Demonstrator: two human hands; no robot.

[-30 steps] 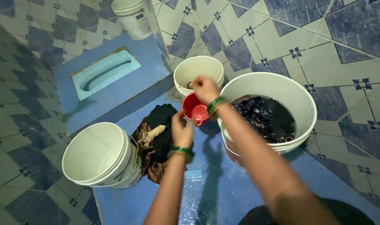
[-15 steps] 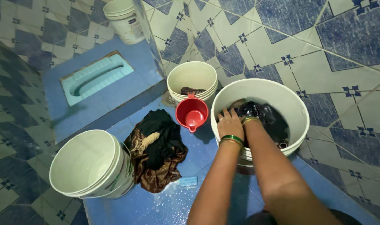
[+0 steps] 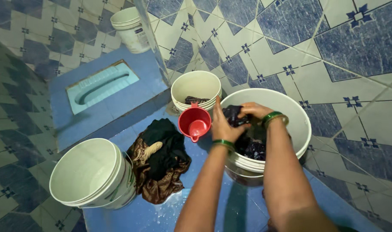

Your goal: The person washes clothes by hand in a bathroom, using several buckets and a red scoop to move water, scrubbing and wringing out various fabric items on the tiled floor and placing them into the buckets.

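Empty bucket (image 3: 90, 172): at 8 o'clock, white plastic, round, smooth-walled, tipped toward the camera, stacked inside another.
Squat pan (image 3: 102, 85): at 10 o'clock, pale blue, glossy, oblong, sunk in a raised blue step.
Far bucket (image 3: 130, 28): at 11 o'clock, white with a printed label, top rim cut off by the frame.
Cloth heap (image 3: 161, 159): left of centre on the wet blue floor (image 3: 136, 215), crumpled black fabric over shiny brown fabric; number of pieces hard to tell.
Red mug (image 3: 195, 124): near centre, smooth plastic, round mouth with a pouring lip, just beside both buckets to the right.
Small bucket (image 3: 196, 88): at 12 o'clock, cream plastic, stacked rims, something dark at the bottom, too small to make out.
Left hand (image 3: 224, 122): green bangle at the wrist, fingers closed on the dark wet garment (image 3: 234, 116), held above the rim.
Big bucket (image 3: 290, 107): right of centre, white, round; garment partly lifted out, remainder dark and soaked inside, lower wall hidden by the arms.
Right hand (image 3: 254, 111): bangled, clenched on the same garment from the far side, fingertips hidden in the folds.
Wall tiles (image 3: 333, 56): at 2 o'clock, glossy cream and mottled blue diamonds.
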